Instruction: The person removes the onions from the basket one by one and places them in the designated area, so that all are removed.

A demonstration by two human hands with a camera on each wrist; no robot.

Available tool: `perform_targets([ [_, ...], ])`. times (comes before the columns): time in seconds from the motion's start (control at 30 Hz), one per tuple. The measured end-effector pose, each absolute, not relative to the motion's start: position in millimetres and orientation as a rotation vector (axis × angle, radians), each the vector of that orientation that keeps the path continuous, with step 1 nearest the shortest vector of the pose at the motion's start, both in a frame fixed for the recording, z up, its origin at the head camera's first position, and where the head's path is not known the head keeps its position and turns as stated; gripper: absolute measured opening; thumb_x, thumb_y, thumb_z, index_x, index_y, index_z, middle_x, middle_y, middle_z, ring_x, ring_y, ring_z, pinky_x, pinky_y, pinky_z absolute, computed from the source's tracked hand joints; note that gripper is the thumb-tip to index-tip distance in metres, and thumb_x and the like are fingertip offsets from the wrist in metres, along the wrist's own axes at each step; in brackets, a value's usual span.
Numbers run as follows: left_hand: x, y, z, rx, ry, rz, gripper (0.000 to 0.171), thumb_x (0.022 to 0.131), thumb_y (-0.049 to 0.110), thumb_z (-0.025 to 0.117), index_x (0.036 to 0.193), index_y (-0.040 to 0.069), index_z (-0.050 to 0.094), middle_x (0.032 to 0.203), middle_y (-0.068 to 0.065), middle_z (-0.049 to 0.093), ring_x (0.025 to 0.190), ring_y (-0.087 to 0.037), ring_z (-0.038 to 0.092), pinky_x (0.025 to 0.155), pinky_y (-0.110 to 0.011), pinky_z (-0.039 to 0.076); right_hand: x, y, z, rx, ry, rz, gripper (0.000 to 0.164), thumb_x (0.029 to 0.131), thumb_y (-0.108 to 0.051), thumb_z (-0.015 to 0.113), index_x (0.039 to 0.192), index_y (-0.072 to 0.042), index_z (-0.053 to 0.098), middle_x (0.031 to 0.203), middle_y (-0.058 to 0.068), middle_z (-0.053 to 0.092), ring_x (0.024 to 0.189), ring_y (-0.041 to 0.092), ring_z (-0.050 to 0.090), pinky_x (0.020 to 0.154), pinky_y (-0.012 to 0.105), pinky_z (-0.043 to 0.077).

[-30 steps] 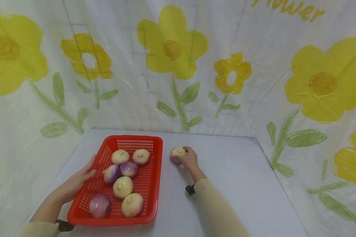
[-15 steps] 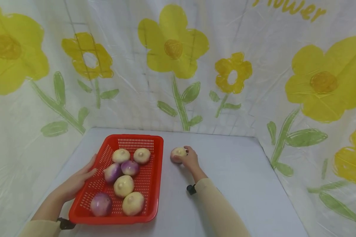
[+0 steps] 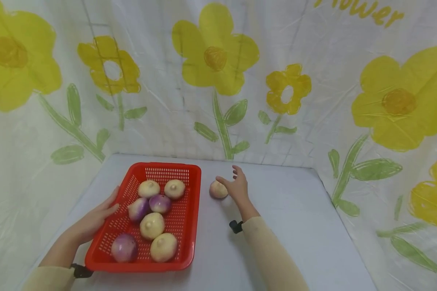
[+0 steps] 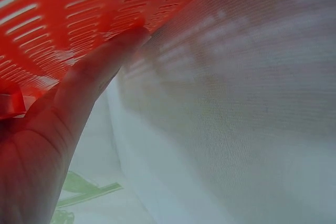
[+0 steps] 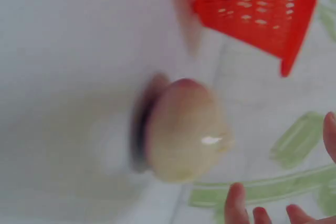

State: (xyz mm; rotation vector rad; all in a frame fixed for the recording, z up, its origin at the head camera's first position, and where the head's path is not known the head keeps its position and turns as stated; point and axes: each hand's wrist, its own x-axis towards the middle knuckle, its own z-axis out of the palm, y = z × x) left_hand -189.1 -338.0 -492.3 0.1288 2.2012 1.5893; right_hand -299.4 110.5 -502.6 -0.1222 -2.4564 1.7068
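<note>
My left hand [image 3: 94, 220] grips the left side of a red perforated plastic basket [image 3: 196, 226], with its thumb over the rim. From the left wrist, a long finger [image 4: 100, 72] lies along the basket's slotted outer wall [image 4: 79, 3]. Several purple-and-cream turnips, one of them mostly purple [image 3: 124, 247], lie inside the basket. To the basket's right, a single turnip [image 3: 217, 190] sits on the table. My right hand [image 3: 237, 186] is spread just above and right of it, holding nothing. The right wrist view shows this turnip [image 5: 184, 132] apart from the fingertips [image 5: 236, 195].
A pale table [image 3: 295, 226] lies under everything. Behind it and at the sides hangs a white curtain [image 3: 153, 121] printed with yellow flowers. The basket takes up the table's left part; its right wall stands between the inside turnips and the lone one.
My right hand has let go of the lone turnip and lifted up and right, fingers spreading; the turnip stays in place. My left hand keeps its hold on the basket.
</note>
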Motion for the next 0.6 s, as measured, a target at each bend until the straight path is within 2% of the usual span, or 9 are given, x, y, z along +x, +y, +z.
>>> perform_targets([
  [0.07,-188,-338,-491,0.120,2.199,1.596,0.069,0.110,0.039,0.037,0.159,0.040,-0.012,0.168,-0.015,-0.016,0.139,-0.046,0.042,0.090,-0.037,0.059,-296,105,-491,-0.076,-2.406,1.776,0.084,0.079,-0.036,0.087,0.149,-0.013,0.046,0.149,0.016,0.050,0.136,0.038,0.049,0.108,0.052,0.046],
  [0.23,-188,-337,-491,0.110,2.186,1.616,0.070,0.110,0.039,0.037,0.160,0.038,-0.012,0.168,-0.014,-0.017,0.146,-0.052,0.026,0.091,-0.037,0.058,-286,86,-466,0.044,-2.295,2.016,0.082,0.079,-0.037,0.087,0.149,-0.021,0.047,0.146,0.009,0.052,0.133,0.032,0.053,0.103,0.047,0.052],
  [0.4,-188,-337,-491,0.105,2.166,1.635,0.069,0.110,0.039,0.036,0.160,0.038,-0.012,0.169,-0.015,-0.015,0.139,-0.048,0.041,0.091,-0.042,0.059,-279,63,-447,0.149,-2.290,2.172,0.080,0.082,-0.035,0.085,0.150,-0.023,0.044,0.149,0.008,0.050,0.134,0.030,0.053,0.097,0.045,0.056],
  [0.6,-188,-337,-493,0.122,2.177,1.635,0.070,0.110,0.039,0.037,0.160,0.038,-0.011,0.169,-0.015,-0.013,0.140,-0.048,0.039,0.090,-0.042,0.059,-281,35,-440,0.188,-2.310,2.264,0.079,0.083,-0.033,0.084,0.150,-0.021,0.044,0.149,0.010,0.049,0.135,0.034,0.052,0.097,0.044,0.056],
])
